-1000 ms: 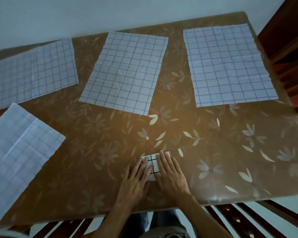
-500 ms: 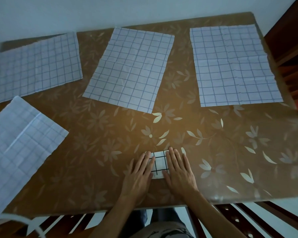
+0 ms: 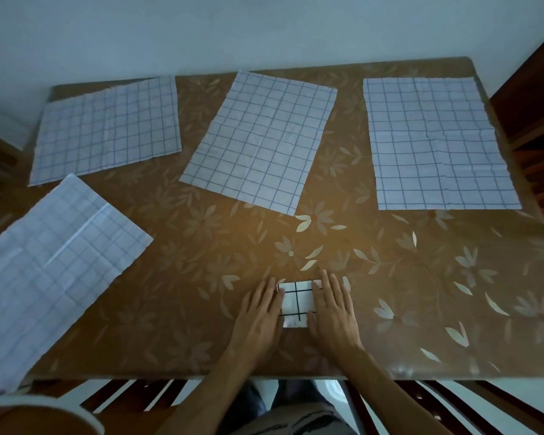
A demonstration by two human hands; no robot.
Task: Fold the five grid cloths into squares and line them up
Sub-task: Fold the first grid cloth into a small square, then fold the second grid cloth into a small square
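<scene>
Folded cloth (image 3: 296,304): both side edges covered by the left hand (image 3: 258,321) and right hand (image 3: 333,318). Near-left cloth (image 3: 44,277): cropped by the view's left edge.

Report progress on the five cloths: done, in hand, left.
Done: one folded cloth, roughly square. In hand: left hand and right hand press its sides flat. Left: four lie unfolded: far-left cloth, centre cloth, far-right cloth, near-left cloth; no line yet.

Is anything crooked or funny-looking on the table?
Yes. The near-left cloth lies diagonally and hangs over the table edge, with a raised crease across it. The middle cloth is tilted too.
</scene>
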